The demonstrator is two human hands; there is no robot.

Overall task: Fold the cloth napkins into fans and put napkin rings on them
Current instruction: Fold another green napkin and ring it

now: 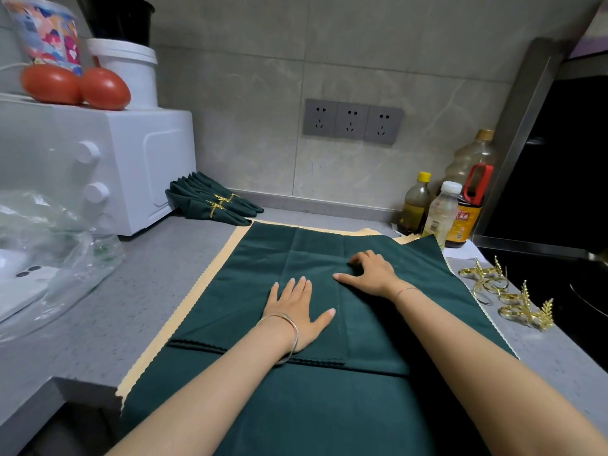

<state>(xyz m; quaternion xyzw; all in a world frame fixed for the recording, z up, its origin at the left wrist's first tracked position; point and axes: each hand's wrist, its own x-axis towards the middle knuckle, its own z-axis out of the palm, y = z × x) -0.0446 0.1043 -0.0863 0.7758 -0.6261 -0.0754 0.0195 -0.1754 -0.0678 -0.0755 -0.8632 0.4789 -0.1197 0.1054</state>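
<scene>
A dark green cloth napkin [250,268] lies spread on the counter over a pale yellow one [210,278]. My left hand [297,311] presses flat on the green cloth, fingers straight. Just to its right, my right hand [370,273] rests on the cloth with fingers bent, thumb along a vertical fold line. Two finished green fan napkins [210,200] with gold rings lie at the back left, against the white appliance. Several loose gold leaf-shaped napkin rings [506,292] sit on the counter at the right.
A white microwave-like appliance [131,166] with two tomatoes [77,85] on top stands at the left. A clear plastic bag [49,255] lies in front of it. Oil and sauce bottles [457,205] stand at the back right, beside a black stove [559,284].
</scene>
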